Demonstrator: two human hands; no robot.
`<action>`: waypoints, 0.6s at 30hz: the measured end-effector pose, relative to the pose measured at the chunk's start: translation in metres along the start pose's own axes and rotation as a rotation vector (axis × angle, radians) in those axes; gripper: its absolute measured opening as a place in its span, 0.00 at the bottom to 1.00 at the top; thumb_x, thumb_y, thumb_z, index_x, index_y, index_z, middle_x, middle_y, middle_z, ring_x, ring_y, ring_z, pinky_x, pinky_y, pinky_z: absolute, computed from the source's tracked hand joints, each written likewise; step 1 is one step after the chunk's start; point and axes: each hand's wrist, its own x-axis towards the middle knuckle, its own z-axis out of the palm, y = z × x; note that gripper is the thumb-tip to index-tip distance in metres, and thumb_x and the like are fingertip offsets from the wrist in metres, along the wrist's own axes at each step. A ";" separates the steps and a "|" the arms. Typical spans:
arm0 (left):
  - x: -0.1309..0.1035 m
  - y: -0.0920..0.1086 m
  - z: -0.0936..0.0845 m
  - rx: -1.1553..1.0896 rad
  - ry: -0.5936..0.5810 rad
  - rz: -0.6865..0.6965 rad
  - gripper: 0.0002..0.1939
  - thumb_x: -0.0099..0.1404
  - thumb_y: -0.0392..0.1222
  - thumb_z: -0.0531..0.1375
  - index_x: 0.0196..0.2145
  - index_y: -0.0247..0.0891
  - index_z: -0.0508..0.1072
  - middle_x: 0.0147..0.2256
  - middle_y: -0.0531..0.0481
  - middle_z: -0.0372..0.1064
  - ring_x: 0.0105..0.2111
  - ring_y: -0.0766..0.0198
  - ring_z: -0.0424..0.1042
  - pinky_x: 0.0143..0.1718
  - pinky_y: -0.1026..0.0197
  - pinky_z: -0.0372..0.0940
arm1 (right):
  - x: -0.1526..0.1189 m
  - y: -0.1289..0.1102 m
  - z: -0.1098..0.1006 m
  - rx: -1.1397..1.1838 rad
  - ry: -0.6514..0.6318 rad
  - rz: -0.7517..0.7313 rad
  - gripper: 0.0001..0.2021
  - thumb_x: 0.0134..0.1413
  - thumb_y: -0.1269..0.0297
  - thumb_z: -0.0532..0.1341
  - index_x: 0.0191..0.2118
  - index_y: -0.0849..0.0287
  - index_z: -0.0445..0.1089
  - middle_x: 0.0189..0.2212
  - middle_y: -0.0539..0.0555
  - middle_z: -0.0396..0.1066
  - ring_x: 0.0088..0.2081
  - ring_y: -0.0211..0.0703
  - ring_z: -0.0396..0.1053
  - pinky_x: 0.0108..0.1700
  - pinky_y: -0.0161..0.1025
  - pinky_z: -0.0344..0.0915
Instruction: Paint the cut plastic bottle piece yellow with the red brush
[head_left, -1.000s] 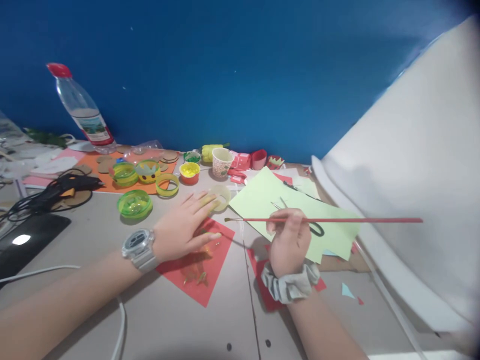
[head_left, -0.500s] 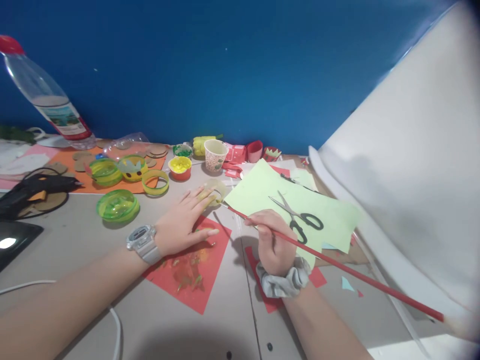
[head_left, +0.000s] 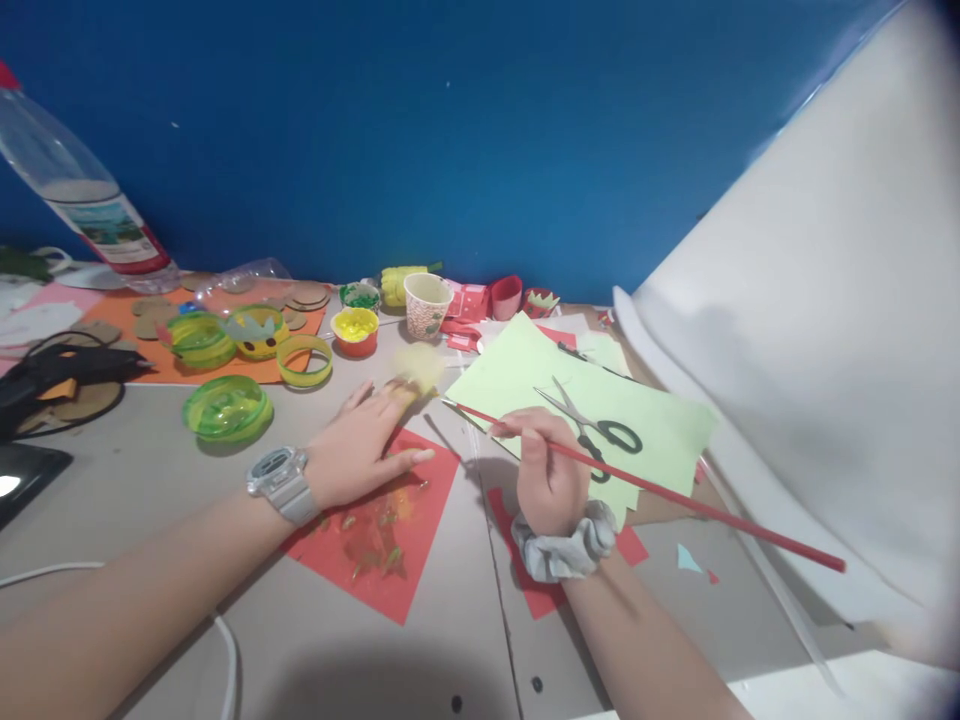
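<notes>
My left hand (head_left: pixel 367 435), wearing a grey watch, reaches over the red paper (head_left: pixel 397 520). Its fingertips hold a pale yellow, see-through plastic piece (head_left: pixel 420 366), blurred by motion; part of the grip is hidden. In my right hand (head_left: pixel 551 465) is a long red paintbrush (head_left: pixel 675 492), its tip pointing left at the yellow piece. I cannot tell whether the bristles touch it. Beneath and behind that hand lie black-handled scissors (head_left: pixel 592 425) on light green paper (head_left: pixel 517 365). Smears of paint mark the red sheet.
Yellow paint fills a small cup (head_left: pixel 355 332) beside a patterned paper cup (head_left: pixel 427 306). Yellow-green plastic rings (head_left: pixel 304 362) and a green plastic dish (head_left: pixel 228 410) stand left. A hot glue gun (head_left: pixel 67 365) and a tilted-looking bottle (head_left: pixel 97 200) are farther left. A blue wall rises behind.
The yellow piece has shifted up slightly and turned, now blurred. My left fingers look more bent. The paintbrush's rear end has swung up and left.
</notes>
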 end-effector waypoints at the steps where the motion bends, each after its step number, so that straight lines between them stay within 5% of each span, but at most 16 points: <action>1: 0.000 0.000 0.001 0.001 -0.001 -0.005 0.44 0.70 0.67 0.47 0.68 0.27 0.54 0.69 0.30 0.51 0.71 0.44 0.47 0.70 0.35 0.38 | 0.000 0.000 0.000 0.005 -0.003 0.010 0.11 0.68 0.64 0.54 0.38 0.53 0.73 0.31 0.51 0.76 0.36 0.45 0.75 0.39 0.45 0.74; 12: 0.000 0.002 -0.003 -0.015 0.021 0.010 0.41 0.71 0.63 0.47 0.68 0.26 0.53 0.69 0.32 0.52 0.71 0.43 0.47 0.70 0.33 0.36 | 0.007 -0.002 0.003 0.101 0.244 0.116 0.13 0.69 0.59 0.54 0.36 0.56 0.72 0.29 0.50 0.75 0.31 0.41 0.76 0.35 0.40 0.74; 18: 0.012 0.011 -0.011 -0.048 0.067 0.033 0.32 0.72 0.58 0.50 0.62 0.30 0.64 0.61 0.34 0.66 0.64 0.45 0.60 0.68 0.40 0.50 | 0.020 -0.003 0.001 0.216 0.419 0.213 0.17 0.69 0.53 0.53 0.34 0.58 0.69 0.25 0.49 0.72 0.27 0.40 0.75 0.34 0.41 0.74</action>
